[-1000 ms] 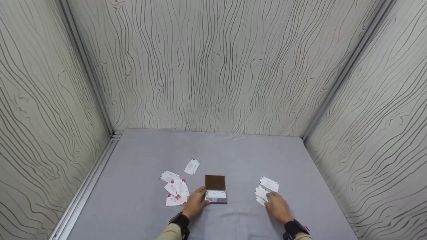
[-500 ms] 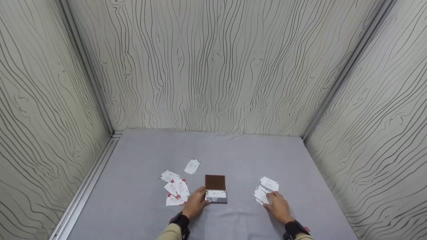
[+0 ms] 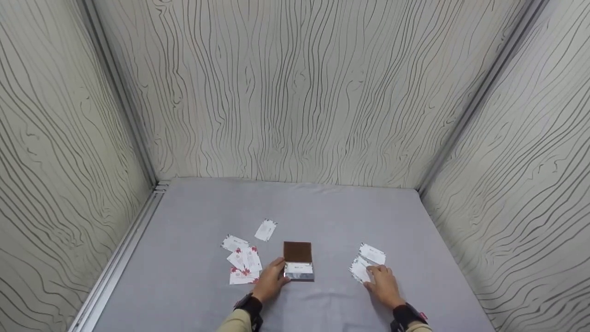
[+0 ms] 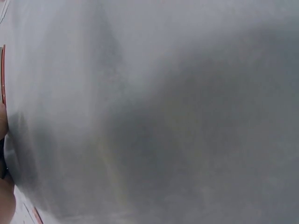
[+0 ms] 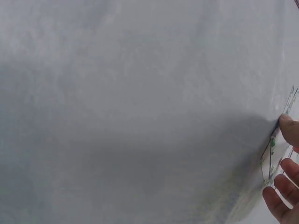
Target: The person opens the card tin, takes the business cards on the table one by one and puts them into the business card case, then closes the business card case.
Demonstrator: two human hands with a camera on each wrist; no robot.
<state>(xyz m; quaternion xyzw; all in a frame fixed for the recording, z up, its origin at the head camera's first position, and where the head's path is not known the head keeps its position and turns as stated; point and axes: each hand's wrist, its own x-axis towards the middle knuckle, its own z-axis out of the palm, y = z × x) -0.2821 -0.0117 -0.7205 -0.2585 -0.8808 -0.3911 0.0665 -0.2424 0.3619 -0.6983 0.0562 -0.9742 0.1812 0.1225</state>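
My left hand (image 3: 268, 280) holds the left edge of an open brown card case (image 3: 297, 252). A white card (image 3: 298, 267) lies in its near half, partly under a shiny strip. Only slivers of the left fingers (image 4: 5, 200) and the case's reddish edge (image 4: 3, 77) show in the left wrist view. On the right, my right hand (image 3: 385, 286) grips white business cards (image 3: 359, 269) with leaf-patterned corners, its thumb at their near edge. The right wrist view has the thumb (image 5: 290, 129) against the card edges (image 5: 272, 154), the other fingers bent; much of the cards is out of frame.
Another white card (image 3: 372, 253) lies just beyond the right hand's cards. Left of the case are overlapping cards with red flowers (image 3: 249, 260) and a leaf-cornered card (image 3: 234, 243). A single card (image 3: 266, 230) lies farther back. Patterned walls (image 3: 295, 92) enclose the grey cloth-covered table (image 3: 332, 216).
The cards under my right hand have shifted slightly left and away, and their edges lie closer together. The right fingers have adjusted a little. My left hand and the case stay put.
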